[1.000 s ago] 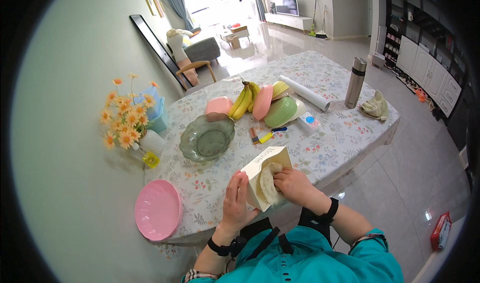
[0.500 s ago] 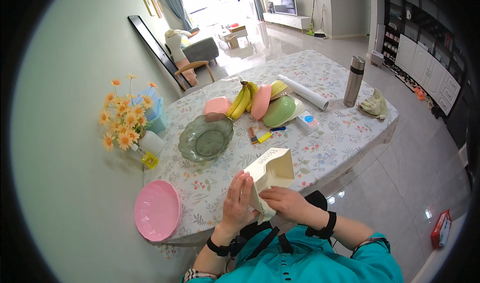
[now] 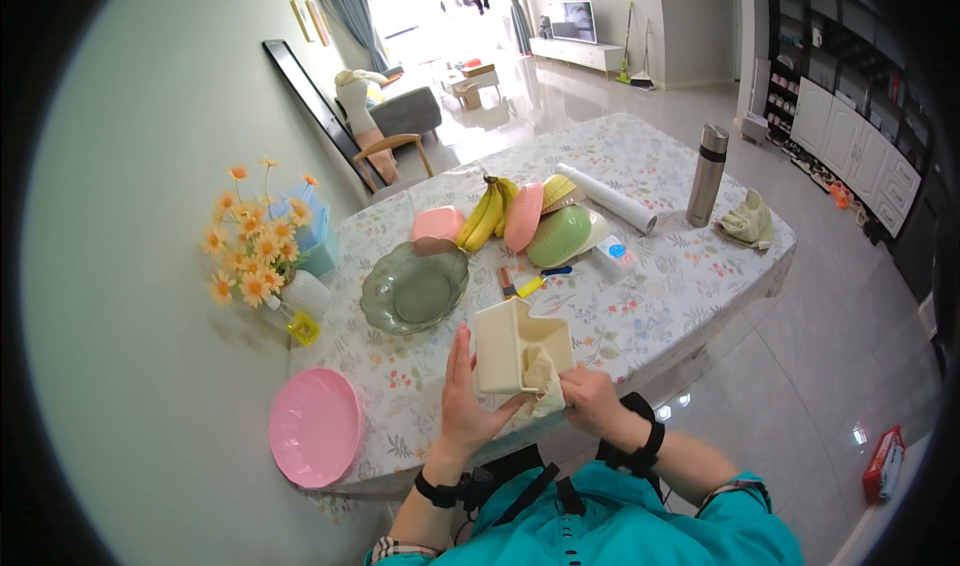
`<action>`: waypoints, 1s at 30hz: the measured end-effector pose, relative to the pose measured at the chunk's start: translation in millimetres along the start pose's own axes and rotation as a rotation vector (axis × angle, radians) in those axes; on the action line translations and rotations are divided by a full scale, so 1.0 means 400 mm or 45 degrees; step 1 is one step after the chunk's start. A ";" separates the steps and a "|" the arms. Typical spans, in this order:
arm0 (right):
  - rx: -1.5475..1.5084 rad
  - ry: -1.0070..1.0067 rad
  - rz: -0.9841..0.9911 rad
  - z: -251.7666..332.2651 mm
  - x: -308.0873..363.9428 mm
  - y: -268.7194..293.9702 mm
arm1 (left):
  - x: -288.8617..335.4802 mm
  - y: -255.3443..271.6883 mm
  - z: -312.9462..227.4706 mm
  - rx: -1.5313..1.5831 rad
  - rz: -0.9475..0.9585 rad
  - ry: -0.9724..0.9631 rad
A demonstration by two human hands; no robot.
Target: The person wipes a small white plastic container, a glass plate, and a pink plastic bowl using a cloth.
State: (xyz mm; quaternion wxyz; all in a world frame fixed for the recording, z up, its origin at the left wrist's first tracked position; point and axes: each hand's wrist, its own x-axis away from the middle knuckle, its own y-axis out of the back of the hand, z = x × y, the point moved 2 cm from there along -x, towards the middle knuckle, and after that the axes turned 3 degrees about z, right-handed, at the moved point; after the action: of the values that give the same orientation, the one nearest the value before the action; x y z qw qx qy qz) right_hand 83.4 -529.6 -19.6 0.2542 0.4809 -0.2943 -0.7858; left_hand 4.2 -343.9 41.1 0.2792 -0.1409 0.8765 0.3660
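A cream plastic storage box [image 3: 500, 350] with a stepped rim is held up over the near table edge, its hollow facing me. My left hand [image 3: 470, 404] braces it from the left and below, fingers straight along its side and thumb under its lower edge. My right hand [image 3: 592, 402] is closed on a pale cream cloth [image 3: 543, 378] at the box's near right edge. Part of the cloth lies inside the hollow and part hangs below. The right fingertips are partly hidden by cloth and box.
On the flowered tablecloth are a green glass bowl [image 3: 415, 288], a pink basin [image 3: 316, 428], bananas [image 3: 485, 214], coloured baskets [image 3: 560, 236], a yellow-handled brush [image 3: 530, 286], a white roll [image 3: 610, 201], a steel thermos [image 3: 708, 176] and a crumpled cloth [image 3: 745, 221]. Flowers [image 3: 255, 251] stand left.
The box has turned so its hollow faces me more, and its lettered side no longer shows. My left hand has slid lower along its side; my right hand has shifted right with the cloth.
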 end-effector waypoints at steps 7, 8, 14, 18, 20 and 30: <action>-0.806 -0.330 -0.057 0.121 -0.022 -0.017 | 0.179 -0.107 0.148 1.360 0.180 0.774; -0.809 -0.333 -0.055 0.138 -0.034 -0.007 | 0.190 -0.114 0.153 1.360 0.179 0.779; -0.902 -0.123 0.294 0.206 -0.059 0.029 | 0.185 -0.074 0.088 1.831 0.171 0.833; -0.876 -0.114 0.322 0.200 -0.043 0.024 | 0.175 -0.058 0.050 1.701 0.115 0.868; -0.762 -0.109 0.419 0.195 -0.037 0.022 | 0.186 -0.061 0.069 1.736 0.113 0.891; -0.066 0.322 0.280 0.154 -0.030 0.036 | 0.182 -0.070 0.082 1.760 0.277 0.795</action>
State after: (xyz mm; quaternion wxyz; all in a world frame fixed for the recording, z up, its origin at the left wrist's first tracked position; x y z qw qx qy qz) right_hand 34.1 -518.1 20.3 0.3861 0.5341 -0.2905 -0.6937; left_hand -29.1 -342.7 -36.5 0.0056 0.0558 0.9532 -0.2970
